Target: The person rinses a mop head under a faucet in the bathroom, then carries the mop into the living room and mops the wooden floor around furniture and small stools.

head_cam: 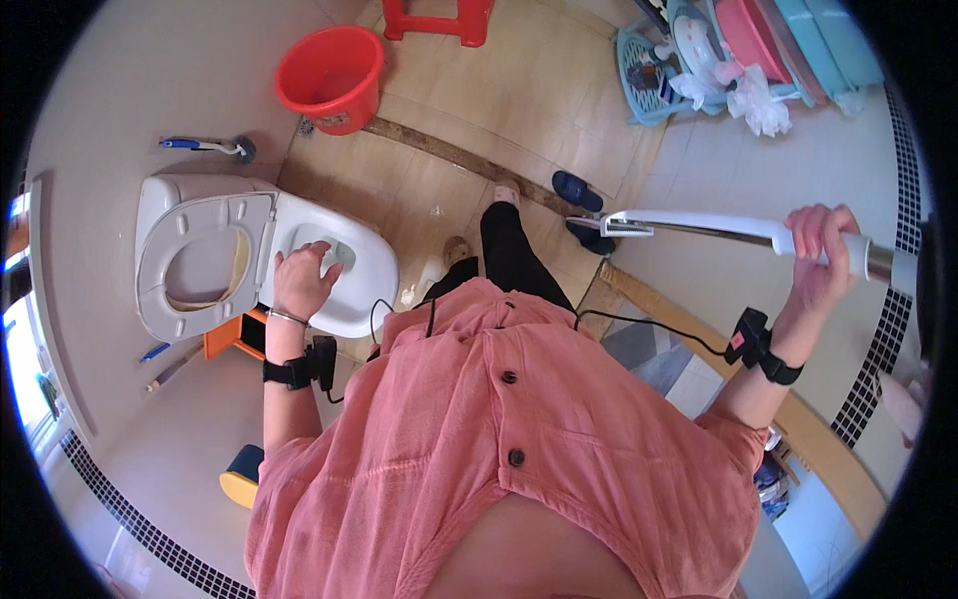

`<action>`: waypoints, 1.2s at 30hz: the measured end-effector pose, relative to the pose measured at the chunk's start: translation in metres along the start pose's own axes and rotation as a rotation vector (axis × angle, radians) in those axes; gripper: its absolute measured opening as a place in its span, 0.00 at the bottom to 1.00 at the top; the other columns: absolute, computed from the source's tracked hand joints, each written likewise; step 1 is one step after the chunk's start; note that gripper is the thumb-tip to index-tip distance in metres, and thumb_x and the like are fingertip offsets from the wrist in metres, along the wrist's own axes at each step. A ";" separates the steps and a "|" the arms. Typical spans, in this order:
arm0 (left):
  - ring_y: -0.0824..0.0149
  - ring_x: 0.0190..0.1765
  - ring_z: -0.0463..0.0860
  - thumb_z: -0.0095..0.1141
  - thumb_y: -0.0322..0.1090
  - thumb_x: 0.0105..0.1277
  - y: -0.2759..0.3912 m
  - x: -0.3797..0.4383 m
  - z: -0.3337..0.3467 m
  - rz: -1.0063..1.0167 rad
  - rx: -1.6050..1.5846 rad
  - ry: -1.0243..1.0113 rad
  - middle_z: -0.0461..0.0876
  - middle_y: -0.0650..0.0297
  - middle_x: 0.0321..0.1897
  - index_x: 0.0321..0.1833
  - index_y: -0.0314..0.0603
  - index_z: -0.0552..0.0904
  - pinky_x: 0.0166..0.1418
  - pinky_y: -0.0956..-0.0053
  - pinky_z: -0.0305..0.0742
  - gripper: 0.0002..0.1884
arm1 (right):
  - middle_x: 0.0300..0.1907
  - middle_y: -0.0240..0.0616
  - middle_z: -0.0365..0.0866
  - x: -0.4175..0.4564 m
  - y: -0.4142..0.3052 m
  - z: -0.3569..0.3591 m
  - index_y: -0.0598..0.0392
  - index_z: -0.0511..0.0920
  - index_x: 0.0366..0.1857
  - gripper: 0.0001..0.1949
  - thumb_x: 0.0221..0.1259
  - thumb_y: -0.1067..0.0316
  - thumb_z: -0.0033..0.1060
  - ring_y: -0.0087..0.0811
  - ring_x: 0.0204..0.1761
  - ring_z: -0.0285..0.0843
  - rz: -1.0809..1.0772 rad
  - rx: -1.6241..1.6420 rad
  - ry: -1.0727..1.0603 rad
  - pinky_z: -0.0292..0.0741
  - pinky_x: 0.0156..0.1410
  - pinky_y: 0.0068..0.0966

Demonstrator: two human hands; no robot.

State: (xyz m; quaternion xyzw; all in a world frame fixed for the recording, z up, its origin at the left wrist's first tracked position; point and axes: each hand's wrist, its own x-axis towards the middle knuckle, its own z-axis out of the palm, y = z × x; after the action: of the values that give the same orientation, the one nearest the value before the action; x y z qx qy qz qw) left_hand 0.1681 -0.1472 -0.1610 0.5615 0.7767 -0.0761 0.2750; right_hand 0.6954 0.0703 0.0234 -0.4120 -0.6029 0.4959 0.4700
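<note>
My right hand [819, 239], out to the right, is wrapped around a long-handled white cleaning tool [703, 222], which looks like a mop. The tool's toothed white end points left, above dark blue slippers [576, 191] on the floor. Its metal pole runs past my hand toward the right rim of the view. My left hand [303, 281] holds nothing, with its fingers spread above the white toilet bowl [367, 262]. Whether it touches the bowl cannot be told. The grey toilet seat [153, 273] is raised against the tank side.
A red bucket [329, 82] stands by the wall near a floor drain [305, 127]. Beyond it is a red plastic stool [438, 26]. A toilet brush [209, 146] hangs on the wall. An orange bin [224, 337] sits beside the toilet. Basins crowd a blue rack [647, 112].
</note>
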 end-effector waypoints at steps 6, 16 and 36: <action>0.51 0.48 0.85 0.63 0.40 0.61 0.011 0.001 0.016 0.086 -0.035 -0.040 0.86 0.53 0.44 0.53 0.42 0.82 0.53 0.61 0.78 0.18 | 0.17 0.27 0.62 -0.085 -0.011 -0.024 0.50 0.64 0.24 0.12 0.63 0.65 0.54 0.22 0.20 0.58 0.072 -0.029 0.075 0.65 0.41 0.29; 0.52 0.50 0.84 0.64 0.42 0.62 0.089 0.028 0.038 0.218 0.092 -0.108 0.86 0.53 0.46 0.54 0.42 0.81 0.53 0.60 0.79 0.19 | 0.15 0.27 0.63 -0.190 -0.014 -0.080 0.50 0.66 0.24 0.12 0.60 0.63 0.60 0.22 0.17 0.59 0.164 -0.074 0.267 0.66 0.38 0.29; 0.51 0.44 0.84 0.62 0.40 0.64 0.551 0.038 0.239 1.387 0.513 -0.336 0.86 0.53 0.40 0.52 0.38 0.80 0.46 0.60 0.78 0.18 | 0.17 0.28 0.62 -0.497 0.117 -0.227 0.54 0.68 0.23 0.10 0.60 0.69 0.58 0.22 0.20 0.58 -0.038 -0.101 1.375 0.66 0.36 0.27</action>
State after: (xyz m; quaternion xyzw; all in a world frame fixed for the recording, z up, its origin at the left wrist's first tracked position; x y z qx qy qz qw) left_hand 0.7455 -0.0202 -0.2750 0.9486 0.1513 -0.1486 0.2350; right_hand 1.0287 -0.3409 -0.1558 -0.6435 -0.1975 0.0851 0.7346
